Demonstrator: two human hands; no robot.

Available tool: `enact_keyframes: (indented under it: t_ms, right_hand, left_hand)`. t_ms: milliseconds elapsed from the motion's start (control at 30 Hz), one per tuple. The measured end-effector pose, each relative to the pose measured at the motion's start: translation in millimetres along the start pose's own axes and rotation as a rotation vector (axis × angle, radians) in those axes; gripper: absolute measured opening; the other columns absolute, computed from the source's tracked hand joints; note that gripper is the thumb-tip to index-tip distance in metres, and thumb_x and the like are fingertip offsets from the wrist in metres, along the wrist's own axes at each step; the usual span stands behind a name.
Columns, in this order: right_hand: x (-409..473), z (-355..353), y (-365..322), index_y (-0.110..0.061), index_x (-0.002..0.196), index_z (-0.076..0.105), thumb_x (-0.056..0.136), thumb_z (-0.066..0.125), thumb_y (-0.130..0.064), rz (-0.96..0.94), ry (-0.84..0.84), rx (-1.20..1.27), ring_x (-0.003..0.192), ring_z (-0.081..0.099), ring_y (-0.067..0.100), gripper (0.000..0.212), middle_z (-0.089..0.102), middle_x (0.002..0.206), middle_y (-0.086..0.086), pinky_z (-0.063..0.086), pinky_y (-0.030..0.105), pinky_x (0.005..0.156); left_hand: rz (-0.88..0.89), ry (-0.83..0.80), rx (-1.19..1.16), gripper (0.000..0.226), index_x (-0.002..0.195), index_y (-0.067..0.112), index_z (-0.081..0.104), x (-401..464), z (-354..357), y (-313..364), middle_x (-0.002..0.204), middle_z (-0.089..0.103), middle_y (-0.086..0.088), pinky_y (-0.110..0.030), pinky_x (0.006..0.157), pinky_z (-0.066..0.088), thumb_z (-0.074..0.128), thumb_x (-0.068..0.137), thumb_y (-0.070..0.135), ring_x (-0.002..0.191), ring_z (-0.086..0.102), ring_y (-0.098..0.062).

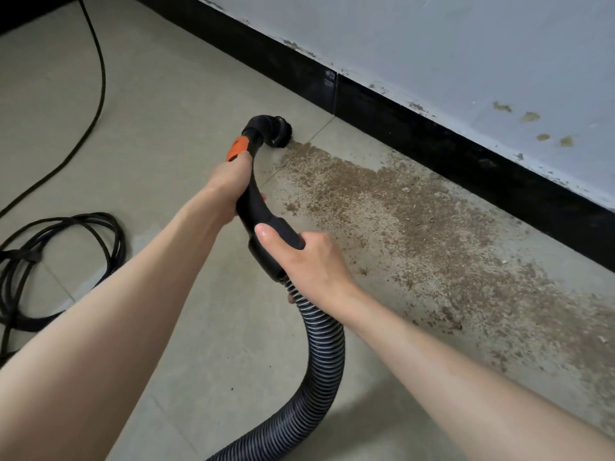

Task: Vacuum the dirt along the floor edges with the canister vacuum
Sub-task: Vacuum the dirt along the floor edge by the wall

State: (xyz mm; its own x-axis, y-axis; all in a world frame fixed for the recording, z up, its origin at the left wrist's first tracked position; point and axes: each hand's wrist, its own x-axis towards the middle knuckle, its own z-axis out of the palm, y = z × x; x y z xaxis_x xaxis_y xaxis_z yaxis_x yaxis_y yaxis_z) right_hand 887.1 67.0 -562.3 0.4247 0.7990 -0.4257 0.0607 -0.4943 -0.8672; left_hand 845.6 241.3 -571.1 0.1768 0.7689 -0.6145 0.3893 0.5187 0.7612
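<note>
Brush head [279, 133] sat at left end of dirt [416, 227]; dirt band ran rightward along black baseboard [432, 141]. Left hand [229, 184] fingers gripped handle [253, 201] nearer brush; right hand [306, 261] fingers wrapped hose [324, 354] cuff. Sweep direction likely rightward.

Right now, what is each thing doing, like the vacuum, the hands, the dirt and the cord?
Left hand: grips the curved handle near the orange collar.
Right hand: grips the handle's lower end, where the hose joins.
Brush nozzle: down on the floor, at the far end of the dirt.
Dirt: spread along the black baseboard, not yet picked up.
Hose: bent in a curve.
Cord: coiled loosely on the floor.
</note>
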Motion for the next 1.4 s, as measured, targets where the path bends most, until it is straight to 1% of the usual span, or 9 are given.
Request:
enact_keyframes:
  t_ms: [133,333,467,567,700,900,1067,1200,1400]
  right_hand:
    - [1,10,-5,-0.021,0.058,0.051,0.078,0.059,-0.072,0.010,0.004,-0.038,0.067,0.065,0.028,0.055,0.060,0.066,0.002,0.048,0.031,0.057]
    - [1,10,-11,-0.017,0.061,0.052,0.080,0.059,-0.070,0.031,0.014,0.003,0.064,0.063,0.025,0.057,0.059,0.066,0.001,0.056,0.038,0.060]
    - [-7,11,-7,-0.019,0.057,0.047,0.081,0.061,-0.068,0.039,0.038,0.016,0.056,0.057,0.020,0.056,0.053,0.060,-0.002,0.050,0.031,0.053]
    - [-14,13,-3,-0.017,0.059,0.050,0.081,0.061,-0.067,0.064,0.045,0.065,0.061,0.061,0.025,0.055,0.056,0.063,0.000,0.057,0.040,0.060]
    - [-23,14,0,-0.018,0.058,0.049,0.082,0.060,-0.067,0.060,0.077,0.069,0.056,0.059,0.021,0.056,0.056,0.062,-0.002,0.045,0.028,0.052]
    - [-39,3,12,-0.018,0.061,0.049,0.082,0.059,-0.068,0.071,0.153,0.018,0.056,0.055,0.015,0.055,0.054,0.062,-0.004,0.039,0.024,0.050]
    - [-54,-5,23,-0.021,0.057,0.047,0.081,0.061,-0.067,0.085,0.209,-0.004,0.043,0.050,0.005,0.054,0.050,0.052,-0.010,0.035,0.016,0.042]
    - [-60,-8,29,-0.020,0.058,0.049,0.081,0.062,-0.066,0.103,0.223,0.032,0.045,0.058,0.015,0.053,0.051,0.047,-0.009,0.041,0.024,0.045]
    - [-74,-12,38,-0.016,0.068,0.053,0.079,0.060,-0.068,0.158,0.239,0.032,0.051,0.060,0.016,0.054,0.058,0.062,-0.003,0.057,0.037,0.056]
  left_hand:
    - [0.002,-0.043,0.040,0.034,0.124,0.017,0.036,3,-9,2,0.102,0.047,-0.013,-0.030,0.052,0.044,0.040,0.097,0.038,0.061,0.051,-0.023]
    - [0.015,-0.070,0.086,0.037,0.130,0.019,0.034,1,-9,12,0.082,0.048,-0.009,-0.030,0.053,0.044,0.038,0.096,0.036,0.058,0.050,-0.024]
    - [0.024,-0.067,0.129,0.042,0.129,0.010,0.037,-4,-4,9,0.083,0.050,-0.010,-0.030,0.051,0.044,0.038,0.096,0.036,0.059,0.052,-0.023]
    - [0.044,-0.062,0.173,0.040,0.126,0.006,0.036,-10,0,7,0.086,0.053,-0.012,-0.030,0.052,0.045,0.037,0.097,0.033,0.057,0.054,-0.023]
    - [0.055,-0.086,0.214,0.032,0.117,0.007,0.037,-17,2,6,0.081,0.053,-0.011,-0.030,0.052,0.045,0.036,0.098,0.034,0.057,0.055,-0.023]
    - [0.064,-0.123,0.215,0.032,0.105,0.005,0.044,-31,20,-4,0.085,0.053,-0.009,-0.039,0.076,0.054,0.039,0.097,0.036,0.076,0.057,-0.027]
    - [0.062,-0.152,0.197,0.030,0.108,0.008,0.040,-44,36,-14,0.073,0.051,-0.007,-0.019,0.041,0.045,0.040,0.098,0.036,0.038,0.055,-0.016]
    - [0.059,-0.187,0.192,0.030,0.110,0.009,0.039,-47,43,-17,0.076,0.050,-0.006,-0.021,0.043,0.046,0.040,0.098,0.037,0.047,0.056,-0.019]
    - [0.074,-0.226,0.269,0.029,0.109,0.008,0.040,-59,56,-23,0.075,0.051,-0.007,-0.026,0.050,0.050,0.038,0.099,0.035,0.053,0.057,-0.021]
